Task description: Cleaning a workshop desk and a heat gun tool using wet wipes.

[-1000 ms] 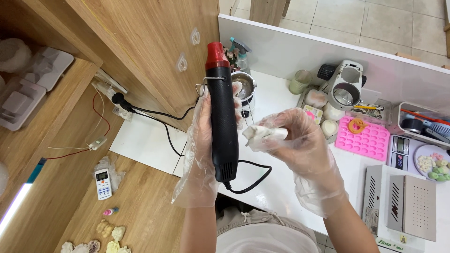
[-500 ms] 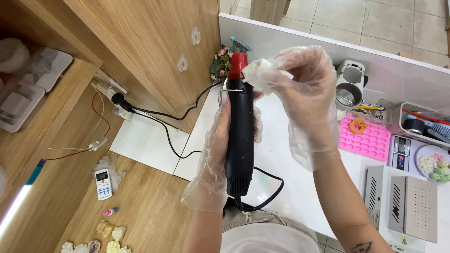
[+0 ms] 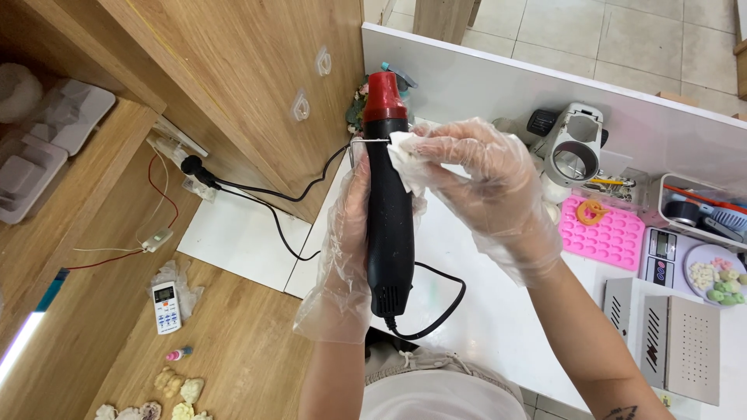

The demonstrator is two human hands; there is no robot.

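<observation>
left hand (image 3: 346,233): fingers wrapped round one black heat gun with red nozzle (image 3: 387,194), frame centre
right hand (image 3: 482,183): fingers pinching one white crumpled tissue (image 3: 405,155) against gun

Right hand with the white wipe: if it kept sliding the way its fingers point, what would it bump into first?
The right hand points left, so its wipe meets the black heat gun first; they seem already touching.

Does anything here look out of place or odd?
Mostly the floor: a white remote and some small pale moulded pieces lie on the wood, off the white table. The left hand holds the heat gun upright; the right hand presses a tissue to it.
</observation>
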